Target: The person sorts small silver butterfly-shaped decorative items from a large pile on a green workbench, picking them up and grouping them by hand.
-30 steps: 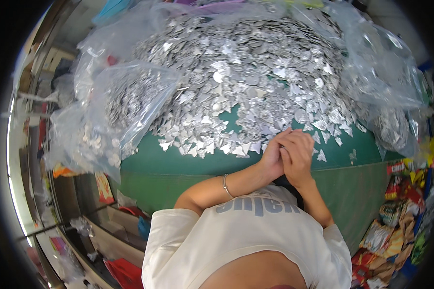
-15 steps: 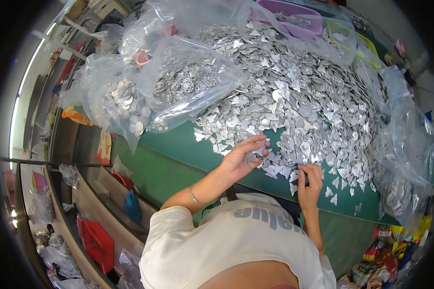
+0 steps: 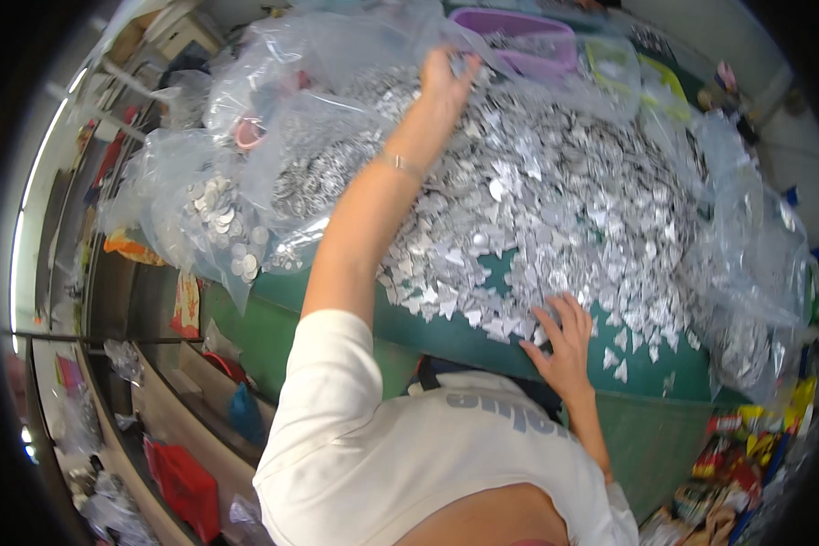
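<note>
I am reaching my left hand (image 3: 444, 84) far over the heap of silver foil pieces (image 3: 555, 209) covering the green desk (image 3: 446, 332), its grip loose against a clear plastic bag (image 3: 337, 55). My right hand (image 3: 562, 341), fingers spread apart, is pressing the heap's near edge. One purple tray (image 3: 519, 32) is sitting behind; several bags are crowding round.

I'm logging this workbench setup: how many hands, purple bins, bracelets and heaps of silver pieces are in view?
Hands: 2, the left hand stretched out over the far side, the right hand spread flat at the near edge
purple bin: 1
bracelet: 1, on the left wrist
heap of silver pieces: 1
Total: 5
</note>
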The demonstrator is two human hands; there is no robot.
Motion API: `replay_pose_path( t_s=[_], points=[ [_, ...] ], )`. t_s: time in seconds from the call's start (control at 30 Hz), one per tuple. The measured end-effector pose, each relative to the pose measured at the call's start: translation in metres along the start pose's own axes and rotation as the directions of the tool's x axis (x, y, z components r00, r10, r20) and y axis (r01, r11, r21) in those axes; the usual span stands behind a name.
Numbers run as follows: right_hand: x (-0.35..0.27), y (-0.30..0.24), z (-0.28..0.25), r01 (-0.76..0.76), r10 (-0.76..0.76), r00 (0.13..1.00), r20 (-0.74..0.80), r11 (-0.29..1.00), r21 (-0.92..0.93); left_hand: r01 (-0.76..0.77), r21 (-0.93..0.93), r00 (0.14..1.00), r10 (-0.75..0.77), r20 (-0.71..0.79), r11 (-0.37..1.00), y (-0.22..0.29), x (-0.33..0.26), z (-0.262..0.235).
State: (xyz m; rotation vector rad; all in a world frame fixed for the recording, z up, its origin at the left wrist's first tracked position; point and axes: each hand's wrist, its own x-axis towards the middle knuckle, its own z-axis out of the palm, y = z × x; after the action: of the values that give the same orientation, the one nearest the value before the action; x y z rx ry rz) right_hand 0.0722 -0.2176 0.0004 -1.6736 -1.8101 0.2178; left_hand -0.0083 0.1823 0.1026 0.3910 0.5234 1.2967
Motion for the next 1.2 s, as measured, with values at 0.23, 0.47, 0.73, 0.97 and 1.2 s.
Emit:
replay_pose_path(
  t_s=[0.23, 0.47, 0.73, 0.97, 1.2],
  points=[
    [0.012, 0.02, -0.003, 0.044, 0.003, 0.976, 0.219, 0.976, -0.213, -0.069, 0.364, 0.988, 0.014, 0.151, 0.929, -0.009, 0.07, -0.042],
    [0.011, 0.048, -0.014, 0.086, -0.03, 0.988, 0.152, 0.922, -0.378, -0.451, 0.832, 0.8, -0.267, 0.537, 0.322, -0.012, -0.199, -0.073],
    [0.005, 0.063, -0.029, 0.0, 0.042, 0.996, 0.081, 0.891, -0.454, -0.881, 0.45, 0.447, -0.569, 0.69, -0.147, -0.06, -0.291, -0.157],
    [-0.009, 0.076, -0.046, -0.219, 0.14, 0.97, -0.2, 0.86, -0.46, -0.815, 0.465, 0.579, -0.43, 0.693, -0.346, -0.035, -0.277, -0.169],
    [0.035, 0.003, 0.012, -0.004, 0.006, 1.0, 0.009, 0.981, -0.195, -0.701, 0.601, 0.704, -0.24, 0.668, -0.383, -0.04, -0.275, -0.15]
  ],
)
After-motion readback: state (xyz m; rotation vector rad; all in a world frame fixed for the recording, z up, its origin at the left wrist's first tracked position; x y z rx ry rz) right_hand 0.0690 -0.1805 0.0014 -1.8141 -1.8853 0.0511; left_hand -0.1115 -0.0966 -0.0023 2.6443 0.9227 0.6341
